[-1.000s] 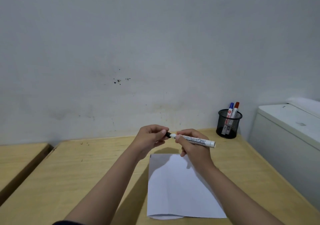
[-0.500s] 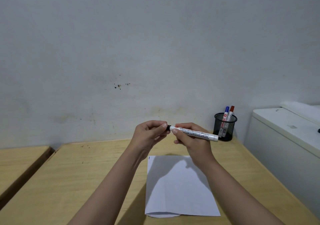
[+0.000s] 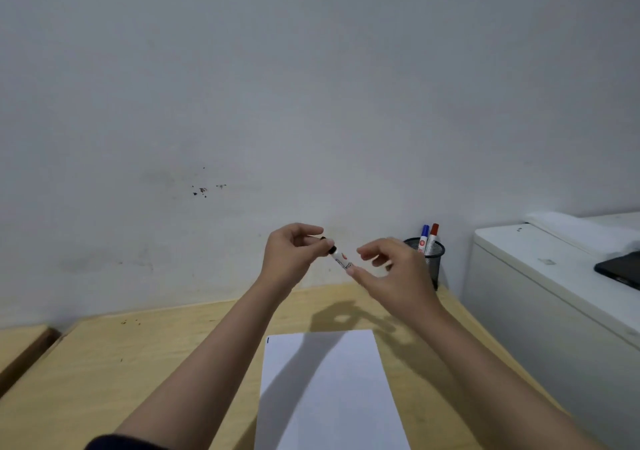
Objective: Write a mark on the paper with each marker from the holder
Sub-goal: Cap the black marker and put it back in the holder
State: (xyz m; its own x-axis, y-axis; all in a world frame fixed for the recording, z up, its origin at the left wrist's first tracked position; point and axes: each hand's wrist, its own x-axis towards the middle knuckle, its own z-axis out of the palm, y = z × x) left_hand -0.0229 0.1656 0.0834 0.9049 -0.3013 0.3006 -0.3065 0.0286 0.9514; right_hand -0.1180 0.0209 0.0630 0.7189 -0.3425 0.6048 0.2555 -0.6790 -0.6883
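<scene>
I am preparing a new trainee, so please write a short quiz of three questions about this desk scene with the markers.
1. True or false: the black mesh marker holder stands at the desk's far right corner.
2. How many markers remain in it? A) one B) two C) three
3. Fill in: the left hand pinches the black-capped white marker at its ____ end.

Key: 1 true. 2 B, the blue-capped marker and the red-capped marker. 3 cap.

Bare desk point(image 3: 145, 363) left of paper point(image 3: 329, 390) (holder point(image 3: 431, 259) blocks right corner).
</scene>
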